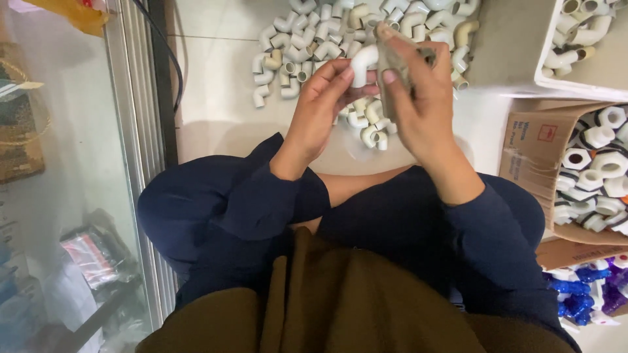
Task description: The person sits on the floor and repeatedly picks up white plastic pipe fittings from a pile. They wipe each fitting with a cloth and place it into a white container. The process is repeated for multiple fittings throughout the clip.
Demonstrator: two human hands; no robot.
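A heap of white and cream pipe elbows [340,33], too many to count, spreads over the pale floor [209,98]. One cardboard box [533,153] at the right holds white threaded fittings [598,170]; one white bin [523,65] above it holds more elbows. The right hand [422,98] is closed on one grey-brown cloth [392,62]. The left hand [324,101] pinches one smooth, glossy white elbow [363,64], raised above the heap and touching the cloth.

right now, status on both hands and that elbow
Left hand holds white pipe elbow. Right hand grips grey cloth against it. Loose elbows pile on floor beyond, nothing blocking.
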